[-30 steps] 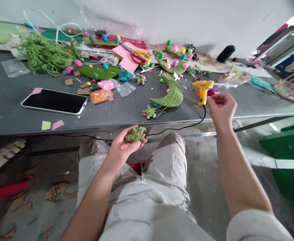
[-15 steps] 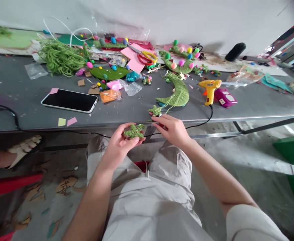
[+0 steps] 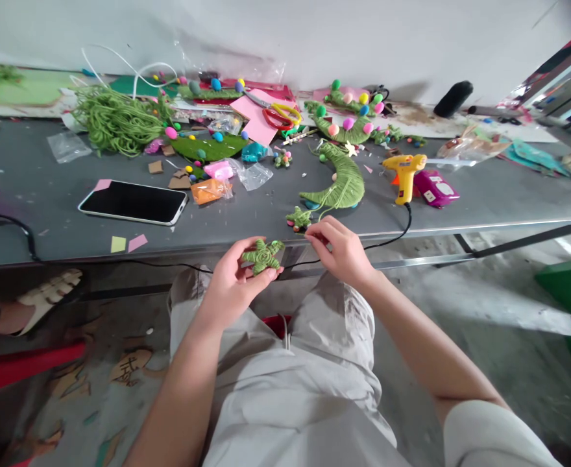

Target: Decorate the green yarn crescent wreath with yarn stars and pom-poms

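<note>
The green yarn-wrapped star (image 3: 262, 256) lies in the left grip (image 3: 231, 280), pinched between thumb and fingers, its coiled face turned up, just off the near edge of the desk (image 3: 246, 224) and above the gap between the knees. The right grip (image 3: 342, 251) has come away from the purple packet (image 3: 437, 189), where it was in the earliest frame, and now hovers at the desk edge to the right of the star, thumb and forefinger drawn close together (whether they pinch a strand, I cannot tell). The left grip still has the star. Between the two grips there is a narrow open space, and the floor shows beneath it; a black cable (image 3: 396, 235) runs along and below the edge, passing behind both. Just beyond the right grip's fingertips sits a smaller yarn star (image 3: 298, 218), with the green crescent (image 3: 346, 178) behind it, both in the way of a forward reach. Farther right of that grip stands the yellow glue gun (image 3: 405, 176), beside the packet. Beyond and left of the left grip lie a phone (image 3: 133, 202) and an orange packet (image 3: 211, 191), with bare desk around them.
</note>
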Tool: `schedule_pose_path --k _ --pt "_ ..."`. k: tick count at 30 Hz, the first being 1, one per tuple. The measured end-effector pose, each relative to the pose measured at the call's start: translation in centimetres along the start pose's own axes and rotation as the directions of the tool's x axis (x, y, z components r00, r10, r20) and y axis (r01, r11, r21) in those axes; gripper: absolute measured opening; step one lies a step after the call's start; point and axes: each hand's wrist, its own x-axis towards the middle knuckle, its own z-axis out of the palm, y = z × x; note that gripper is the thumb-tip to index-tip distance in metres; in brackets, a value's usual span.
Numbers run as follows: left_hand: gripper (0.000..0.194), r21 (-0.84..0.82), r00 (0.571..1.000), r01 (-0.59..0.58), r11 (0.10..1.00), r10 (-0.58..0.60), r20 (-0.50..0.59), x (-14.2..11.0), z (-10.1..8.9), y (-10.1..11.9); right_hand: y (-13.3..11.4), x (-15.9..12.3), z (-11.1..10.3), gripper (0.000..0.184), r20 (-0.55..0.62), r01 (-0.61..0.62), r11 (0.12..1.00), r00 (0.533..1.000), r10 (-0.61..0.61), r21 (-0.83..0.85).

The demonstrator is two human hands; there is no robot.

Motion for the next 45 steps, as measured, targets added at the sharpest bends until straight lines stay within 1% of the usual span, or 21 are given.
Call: schedule_pose_path --k 4,7,9,11,12,14,16,17,19,21,23,25,27,30,33,34,36,39,41,45 --pt "0.054 0.096 0.998 -0.059 0.994 0.062 -0.023 1.3 -0.3 1.2 0.5 0.6 -1.6 0.008 -0.073 0.015 0.995 0.997 -0.008 0.102" --pt "0.053 0.199 0.996 -0.084 0.976 0.083 0.012 2.9 -0.6 2.2 0.7 1.4 -2.4 0.006 -0.088 0.033 0.99 0.996 -0.021 0.134" --pt "0.052 0.304 0.995 -0.1 0.947 0.09 0.044 4.0 -0.7 2.9 0.6 2.1 -2.5 0.005 -0.097 0.051 0.987 0.995 -0.036 0.153" --pt "0.051 0.467 0.99 -0.143 0.873 0.124 0.071 4.9 -0.9 3.6 0.5 2.9 -2.6 0.004 -0.101 0.063 0.983 0.994 -0.046 0.173" --pt "0.052 0.557 0.985 -0.173 0.812 0.151 0.085 5.4 -1.0 3.9 0.5 3.2 -2.6 0.005 -0.101 0.065 0.98 0.994 -0.046 0.187" --pt "0.052 0.714 0.97 -0.233 0.66 0.206 0.127 6.1 -1.4 4.5 0.6 3.8 -2.6 0.005 -0.096 0.059 0.974 0.995 -0.039 0.219" --pt "0.052 0.803 0.955 -0.281 0.526 0.238 0.178 6.6 -1.7 4.9 0.9 4.3 -2.7 0.004 -0.088 0.025 0.967 0.996 -0.002 0.255" --pt "0.051 0.825 0.95 -0.295 0.482 0.24 0.199 6.9 -1.9 5.0 1.1 4.5 -2.8 0.004 -0.085 -0.005 0.961 0.996 0.029 0.277" --pt "0.05 0.852 0.947 -0.309 0.423 0.223 0.233 7.3 -2.1 5.2 1.4 4.9 -3.0 0.007 -0.087 -0.067 0.943 0.991 0.101 0.325" --pt "0.049 0.874 0.948 -0.31 0.374 0.186 0.257 7.7 -2.2 5.4 1.4 5.4 -3.2 0.009 -0.097 -0.099 0.926 0.985 0.143 0.363" --pt "0.049 0.89 0.946 -0.32 0.324 0.151 0.285 8.0 -2.4 5.5 1.0 6.0 -3.4 0.01 -0.092 -0.095 0.924 0.986 0.139 0.37" --pt "0.051 0.895 0.941 -0.337 0.292 0.131 0.312 8.2 -2.5 5.6 0.4 6.6 -3.4 0.009 -0.046 -0.076 0.932 0.994 0.099 0.353" --pt "0.053 0.892 0.935 -0.353 0.281 0.114 0.335 8.4 -2.7 5.7 -0.1 7.3 -3.2 0.007 0.041 -0.053 0.94 0.998 0.041 0.337" --pt "0.061 0.891 0.934 -0.358 0.28 0.091 0.346 8.6 -3.0 5.9 -0.3 8.1 -2.4 0.004 0.155 -0.022 0.939 0.987 -0.034 0.343" --pt "0.066 0.866 0.932 -0.361 0.347 0.11 0.344 8.5 -3.1 6.1 -0.1 8.5 -1.6 0.006 0.198 0.001 0.935 0.977 -0.076 0.355" --pt "0.063 0.848 0.929 -0.369 0.38 0.142 0.341 8.4 -3.2 6.1 0.0 8.6 -1.4 0.007 0.202 0.011 0.934 0.975 -0.089 0.356" --pt "0.049 0.807 0.915 -0.401 0.433 0.239 0.326 8.3 -3.1 6.2 0.3 8.7 -1.1 0.008 0.208 0.035 0.933 0.971 -0.116 0.358" --pt "0.026 0.763 0.88 -0.457 0.457 0.36 0.31 8.1 -2.9 6.4 0.4 9.0 -0.9 0.01 0.223 0.061 0.929 0.963 -0.151 0.364" --pt "0.017 0.746 0.864 -0.483 0.458 0.387 0.322 8.1 -2.7 6.5 0.4 9.2 -1.0 0.011 0.238 0.062 0.929 0.959 -0.157 0.364" --pt "0.013 0.738 0.855 -0.502 0.451 0.388 0.345 8.6 -2.4 6.5 0.2 9.5 -1.1 0.013 0.268 0.036 0.938 0.954 -0.135 0.346"
